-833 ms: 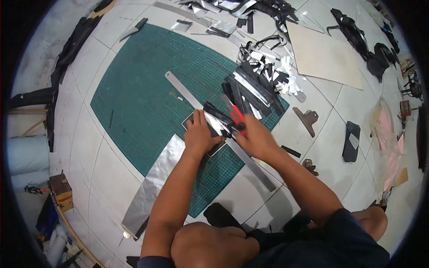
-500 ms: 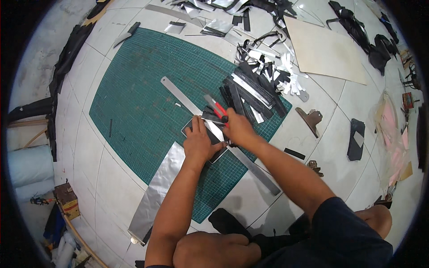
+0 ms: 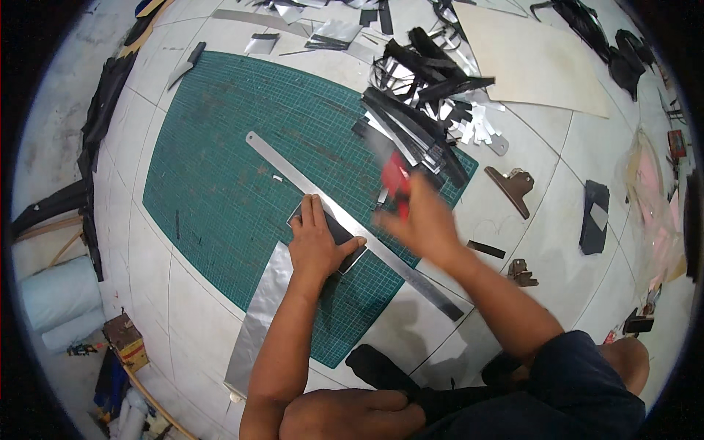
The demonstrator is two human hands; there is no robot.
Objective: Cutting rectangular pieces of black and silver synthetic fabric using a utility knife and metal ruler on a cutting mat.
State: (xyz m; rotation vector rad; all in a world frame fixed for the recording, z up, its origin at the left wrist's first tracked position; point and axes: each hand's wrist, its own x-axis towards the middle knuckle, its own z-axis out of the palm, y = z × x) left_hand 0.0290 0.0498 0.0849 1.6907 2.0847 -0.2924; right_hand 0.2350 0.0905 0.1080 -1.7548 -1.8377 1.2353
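My left hand lies with fingers stretched out, pressing on a dark rectangular piece with a pale border. Its fingertips and thumb reach the near edge of a long steel ruler. The ruler crosses a green cutting mat diagonally and sticks out past its near right edge. To the right of the ruler, my right hand is closed round a red utility knife, both smeared by motion. Beyond the knife, black and silver strips lie heaped on the mat's far right corner.
A silver sheet lies left of my left forearm. Cut scraps and a beige board are on the tiles at the far right. Nearer stand a large bulldog clip, a smaller clip and a dark folded piece.
My right hand with the knife has moved right, away from the ruler. Loose black strips beside the ruler are gone from there, and more black strips now lie on the far heap.
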